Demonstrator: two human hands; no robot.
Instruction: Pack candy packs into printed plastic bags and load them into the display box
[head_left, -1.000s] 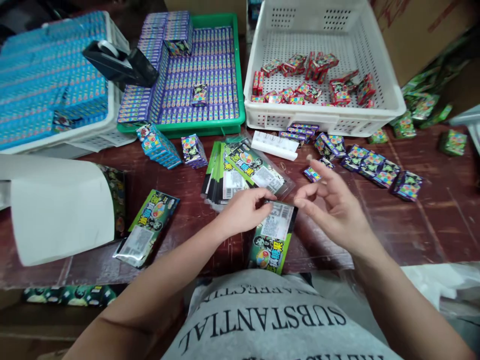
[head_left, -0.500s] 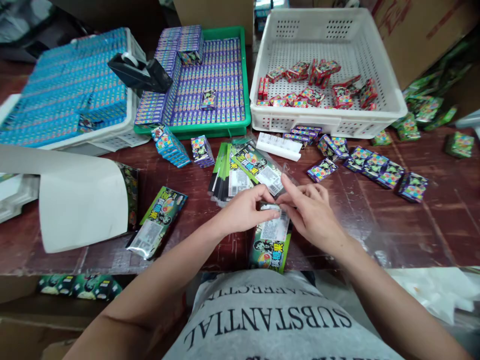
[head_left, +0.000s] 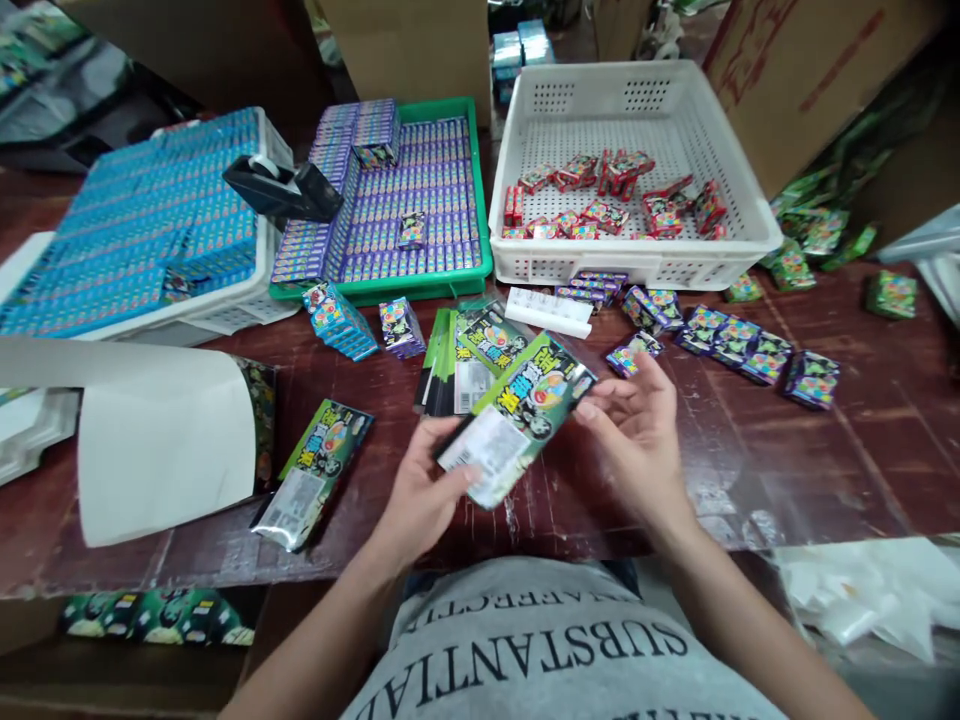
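Both hands hold one green printed packet (head_left: 517,420) with a white barcode label, lifted off the dark red table (head_left: 787,450) and tilted flat. My left hand (head_left: 421,490) grips its lower label end from beneath. My right hand (head_left: 637,420) pinches its upper right end. Just behind it lies a stack of the same green packets (head_left: 465,360). Another such packet (head_left: 315,470) lies to the left.
At the back stand a white basket (head_left: 750,215) with red boxes, a green tray (head_left: 420,285) of purple boxes and a white tray (head_left: 247,300) of blue boxes with a black tape dispenser (head_left: 281,190). Several loose small boxes (head_left: 742,340) lie right. White card (head_left: 165,440) lies left.
The packet was lying upright at the table's front edge under both hands. Now it is lifted, turned flat and held higher, with the left hand under its label end.
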